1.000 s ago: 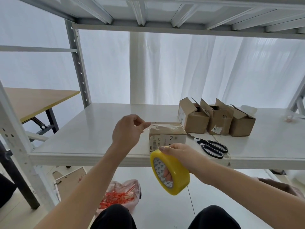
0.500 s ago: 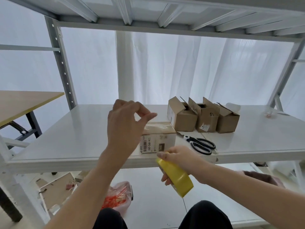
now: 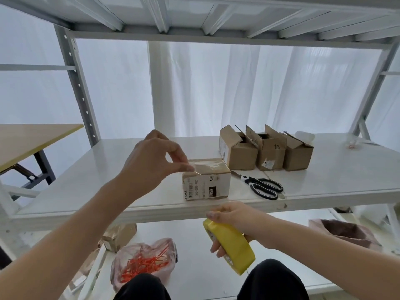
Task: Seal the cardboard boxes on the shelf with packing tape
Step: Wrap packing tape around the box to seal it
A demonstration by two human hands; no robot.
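A small closed cardboard box [image 3: 206,180] with printed labels stands near the front edge of the white shelf [image 3: 86,180], clear tape across its top. My left hand [image 3: 153,161] hovers at the box's upper left corner, thumb and forefinger pinching the free end of the clear tape. My right hand [image 3: 233,221] is below the shelf's front edge and grips a yellow roll of packing tape [image 3: 232,245]. Three open cardboard boxes [image 3: 238,152] [image 3: 269,150] [image 3: 297,153] stand in a row behind on the right.
Black-handled scissors [image 3: 263,186] lie on the shelf right of the closed box. Below, the lower shelf holds a bag of orange ties [image 3: 142,265], a brown parcel [image 3: 119,234] and a pink bag [image 3: 346,232]. A wooden table [image 3: 32,139] stands at the left.
My right hand has turned the yellow roll edge-on and lowered it beneath the shelf edge. My left hand lifted, then came back down to the box's top left corner.
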